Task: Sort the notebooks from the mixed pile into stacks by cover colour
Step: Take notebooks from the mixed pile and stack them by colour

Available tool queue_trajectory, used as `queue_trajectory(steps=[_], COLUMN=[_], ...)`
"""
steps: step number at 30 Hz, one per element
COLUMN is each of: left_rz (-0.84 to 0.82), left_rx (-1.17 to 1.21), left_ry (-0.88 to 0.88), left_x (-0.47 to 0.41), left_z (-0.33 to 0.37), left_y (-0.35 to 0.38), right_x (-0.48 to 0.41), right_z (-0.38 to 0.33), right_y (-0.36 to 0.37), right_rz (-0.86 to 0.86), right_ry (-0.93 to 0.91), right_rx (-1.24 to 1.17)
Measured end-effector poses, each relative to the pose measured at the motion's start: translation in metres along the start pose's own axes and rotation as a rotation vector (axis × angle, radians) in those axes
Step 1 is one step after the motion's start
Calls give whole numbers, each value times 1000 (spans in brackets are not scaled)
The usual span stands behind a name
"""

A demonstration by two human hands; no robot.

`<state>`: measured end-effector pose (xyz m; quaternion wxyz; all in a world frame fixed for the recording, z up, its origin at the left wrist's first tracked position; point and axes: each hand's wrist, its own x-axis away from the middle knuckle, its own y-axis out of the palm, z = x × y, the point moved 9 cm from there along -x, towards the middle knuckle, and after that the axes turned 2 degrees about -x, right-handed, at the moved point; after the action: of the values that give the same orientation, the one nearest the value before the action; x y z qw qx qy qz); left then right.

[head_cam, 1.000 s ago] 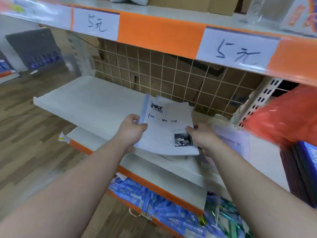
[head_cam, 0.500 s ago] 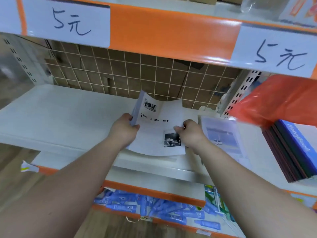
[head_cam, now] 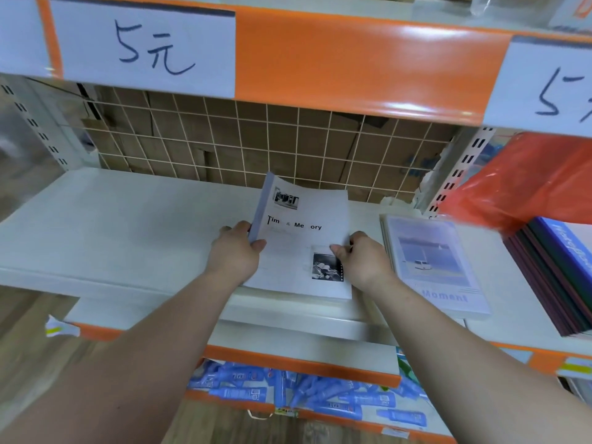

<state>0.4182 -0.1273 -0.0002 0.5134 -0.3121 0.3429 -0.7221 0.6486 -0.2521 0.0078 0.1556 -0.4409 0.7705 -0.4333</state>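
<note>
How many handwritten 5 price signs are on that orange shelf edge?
2. The left price sign is at upper left; the right price sign is at upper right, cut off by the frame edge. A white strip at far left shows no writing.

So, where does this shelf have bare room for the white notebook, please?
The left half of the shelf is bare, between the upright, the mesh and the left hand gripping the notebook. A narrow strip lies between the Moment stack and the dark stack. The right end is crowded, under the red bag.
</note>
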Motion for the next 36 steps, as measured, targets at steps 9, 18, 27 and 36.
queue_trajectory(steps=[9,18,27,36], left_rz=[-39,-47,-88,67], left_rx=[49,42,44,-433], left_ry=[6,16,-12,421], left_x=[-3,-4,-1,34], left_z=[-11,-12,-11,116], left_y=[8,10,11,3], right_x=[6,8,8,19], right_z=[1,-1,-1,-20], right_y=[3,4,6,-22], right_rz=[28,34,5,-30], right_ry=[2,18,33,-355], right_rx=[85,84,87,427])
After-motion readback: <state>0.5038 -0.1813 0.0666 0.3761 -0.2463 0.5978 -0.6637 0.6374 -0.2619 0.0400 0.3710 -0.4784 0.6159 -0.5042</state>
